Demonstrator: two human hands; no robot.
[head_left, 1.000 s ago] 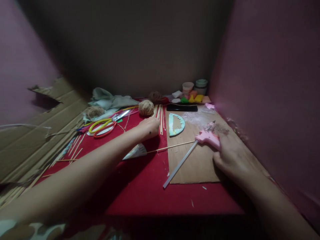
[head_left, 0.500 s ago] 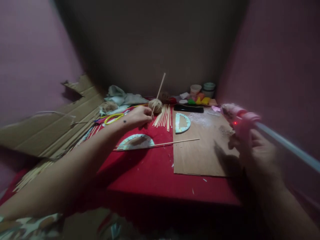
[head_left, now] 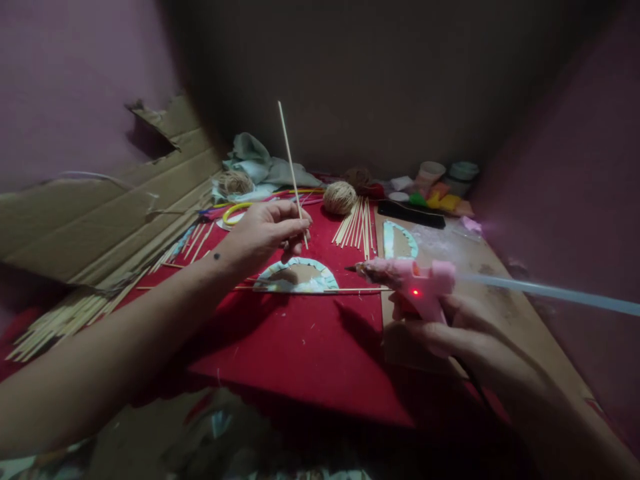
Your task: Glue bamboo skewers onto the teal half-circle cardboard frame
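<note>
Between the thumb and fingers of my left hand (head_left: 283, 230) is a thin wooden stick (head_left: 289, 147), held nearly upright. My right hand (head_left: 460, 327) is wrapped round the handle of a pink hot glue gun (head_left: 425, 277). Its red light glows, its nozzle points left, and a long clear glue stick (head_left: 540, 291) sticks out of its back. Below my left hand, a half-round cardboard piece (head_left: 300, 273) with a pale blue-white rim stands on the red cloth. Another stick (head_left: 357, 290) lies along its straight edge, reaching out to the right.
Loose sticks (head_left: 356, 227) fan out beside a ball of twine (head_left: 340, 198). A second half-round piece (head_left: 400, 241) lies on a brown board (head_left: 500, 313). Torn cardboard (head_left: 100, 233) leans at left above more sticks (head_left: 75, 327). Cups (head_left: 431, 173) and coloured lumps (head_left: 435, 199) sit at the back right.
The glue gun in my right hand has come left, its nozzle nearer the half-round piece. The stick in my left hand now tilts left instead of right. The view has shifted.
</note>
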